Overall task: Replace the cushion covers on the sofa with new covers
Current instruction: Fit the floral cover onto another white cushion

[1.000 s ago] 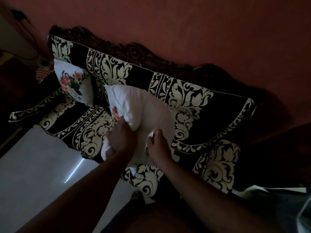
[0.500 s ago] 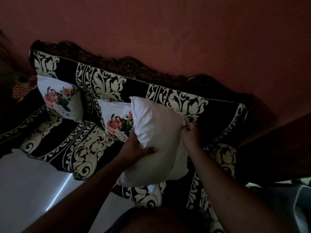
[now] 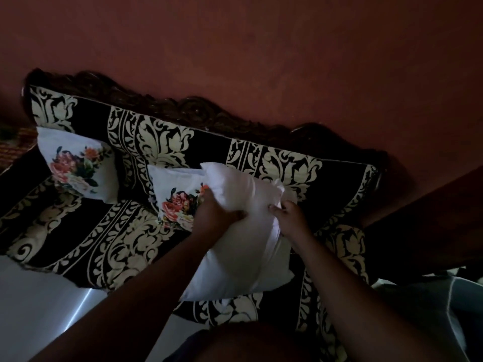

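Note:
A plain white cushion (image 3: 240,246) is held up over the seat of the black-and-cream patterned sofa (image 3: 125,246). My left hand (image 3: 217,212) grips its left side, thumb across the front. My right hand (image 3: 290,215) pinches the bunched white fabric at its upper right edge. Two cushions in white floral covers lean on the sofa back: one at the far left (image 3: 78,165), one in the middle (image 3: 177,197), partly hidden behind the white cushion and my left hand.
A red-brown wall (image 3: 261,61) stands behind the sofa's carved dark wooden top rail (image 3: 198,111). Pale floor (image 3: 34,304) shows at the lower left. A dark piece of furniture (image 3: 428,226) sits at the right, with pale cloth (image 3: 428,309) below it.
The white cushion has been lifted off the seat and turned upright, uncovering the middle floral cushion. My right hand has moved from its lower edge to its upper right edge.

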Demonstrator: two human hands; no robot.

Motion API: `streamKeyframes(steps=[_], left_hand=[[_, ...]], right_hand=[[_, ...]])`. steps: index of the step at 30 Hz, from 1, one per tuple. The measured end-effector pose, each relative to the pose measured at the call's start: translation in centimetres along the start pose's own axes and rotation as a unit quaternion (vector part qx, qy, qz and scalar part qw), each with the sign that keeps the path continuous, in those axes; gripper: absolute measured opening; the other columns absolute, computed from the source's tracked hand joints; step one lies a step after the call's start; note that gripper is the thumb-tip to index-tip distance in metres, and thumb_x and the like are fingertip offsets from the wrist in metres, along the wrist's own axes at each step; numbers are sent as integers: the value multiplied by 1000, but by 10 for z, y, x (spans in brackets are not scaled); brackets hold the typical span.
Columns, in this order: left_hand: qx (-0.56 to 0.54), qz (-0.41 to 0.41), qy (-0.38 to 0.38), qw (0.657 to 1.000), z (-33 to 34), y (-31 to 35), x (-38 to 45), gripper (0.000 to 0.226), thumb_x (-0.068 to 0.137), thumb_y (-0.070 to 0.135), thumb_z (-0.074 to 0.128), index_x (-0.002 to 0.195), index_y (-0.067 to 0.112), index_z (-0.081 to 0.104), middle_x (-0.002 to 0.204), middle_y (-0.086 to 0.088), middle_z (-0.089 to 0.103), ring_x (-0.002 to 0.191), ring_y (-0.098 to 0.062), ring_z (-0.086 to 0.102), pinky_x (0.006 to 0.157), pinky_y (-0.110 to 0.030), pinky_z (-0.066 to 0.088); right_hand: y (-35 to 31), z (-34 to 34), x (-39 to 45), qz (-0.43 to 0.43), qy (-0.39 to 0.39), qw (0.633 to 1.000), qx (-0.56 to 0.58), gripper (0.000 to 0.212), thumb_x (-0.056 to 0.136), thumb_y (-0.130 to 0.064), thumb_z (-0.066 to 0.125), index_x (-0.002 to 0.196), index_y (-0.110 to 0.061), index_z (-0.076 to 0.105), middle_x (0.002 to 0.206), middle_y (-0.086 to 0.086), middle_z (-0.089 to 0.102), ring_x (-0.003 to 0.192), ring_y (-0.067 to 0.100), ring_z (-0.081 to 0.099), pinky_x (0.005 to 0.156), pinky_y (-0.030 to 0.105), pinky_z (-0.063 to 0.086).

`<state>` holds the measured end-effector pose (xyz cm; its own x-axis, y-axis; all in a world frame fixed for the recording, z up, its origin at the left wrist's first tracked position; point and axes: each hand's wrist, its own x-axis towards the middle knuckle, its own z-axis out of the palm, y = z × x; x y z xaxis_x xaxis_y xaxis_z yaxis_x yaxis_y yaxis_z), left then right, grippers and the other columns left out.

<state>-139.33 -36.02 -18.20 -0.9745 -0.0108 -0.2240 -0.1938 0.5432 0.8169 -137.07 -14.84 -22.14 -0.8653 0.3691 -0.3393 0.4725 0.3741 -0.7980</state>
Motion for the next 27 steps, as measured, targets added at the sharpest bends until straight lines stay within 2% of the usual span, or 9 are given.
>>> streamKeyframes(steps=[2, 4, 9, 12, 14, 17, 21, 24, 27], left_hand=[[93, 103, -30, 990, 5, -1, 2, 82, 66, 49, 84, 134, 17, 53, 119, 1, 67, 109, -21, 64, 91, -34, 50], [179, 169, -57, 968, 9, -2, 4, 69, 76, 45, 75, 137, 19, 54, 113, -6, 72, 104, -28, 68, 86, -35, 53], [332, 211, -68, 917, 14, -16, 7, 52, 91, 42, 61, 137, 24, 47, 106, -7, 71, 93, -31, 69, 67, -34, 45], [237, 170, -34, 956, 11, -16, 18, 54, 89, 48, 64, 131, 17, 52, 105, -8, 72, 93, -29, 69, 72, -36, 53], [56, 108, -15, 992, 2, -10, 27, 53, 84, 49, 73, 125, 19, 58, 110, -5, 72, 99, -23, 68, 85, -38, 55], [-158, 75, 23, 984, -11, -3, 34, 53, 78, 37, 81, 124, 24, 59, 115, 1, 70, 104, -16, 67, 92, -45, 57], [-191, 78, 60, 977, -17, 4, 44, 59, 76, 36, 82, 128, 25, 57, 119, 4, 69, 110, -14, 66, 94, -42, 55], [-169, 72, 142, 973, -9, 13, 40, 57, 78, 37, 82, 126, 21, 56, 113, 3, 69, 103, -16, 65, 88, -31, 51], [-212, 29, 235, 948, -6, 21, 41, 36, 85, 26, 74, 115, 14, 58, 90, 14, 62, 91, -16, 64, 74, -24, 42]], right_hand=[[-3, -7, 9, 33, 19, 999, -11, 33, 99, -37, 58, 99, -5, 66, 99, 14, 70, 92, 31, 67, 71, 35, 49], [-13, -7, 8, 27, 54, 998, -22, 29, 103, -32, 50, 110, -9, 66, 102, 9, 67, 99, 29, 66, 69, 29, 48], [-59, 38, -30, -184, 25, 982, -41, 20, 101, -27, 56, 85, -15, 56, 79, 0, 61, 78, 18, 58, 69, 33, 42], [-63, 48, -44, -195, 49, 979, 13, 21, 98, -31, 57, 82, -22, 47, 68, -10, 51, 68, 10, 53, 65, 33, 42], [-54, 40, -44, -174, 75, 982, -11, 21, 96, -27, 61, 85, -22, 44, 66, -10, 49, 62, 7, 49, 61, 32, 39], [-30, 29, -52, -86, 83, 989, -87, 30, 95, -45, 61, 97, -22, 40, 87, -3, 62, 80, 21, 62, 67, 33, 44], [-23, 42, -68, -65, 47, 982, -174, 59, 89, -75, 44, 111, -21, 53, 115, 3, 62, 102, 27, 62, 80, 34, 48], [-34, 52, -80, -122, 14, 976, -179, 34, 101, -53, 46, 101, -22, 60, 108, 3, 69, 100, 24, 65, 81, 33, 49], [-60, 72, -121, -243, -154, 954, -83, 25, 100, -35, 45, 86, -20, 61, 86, 3, 70, 79, 16, 64, 72, 35, 50]])
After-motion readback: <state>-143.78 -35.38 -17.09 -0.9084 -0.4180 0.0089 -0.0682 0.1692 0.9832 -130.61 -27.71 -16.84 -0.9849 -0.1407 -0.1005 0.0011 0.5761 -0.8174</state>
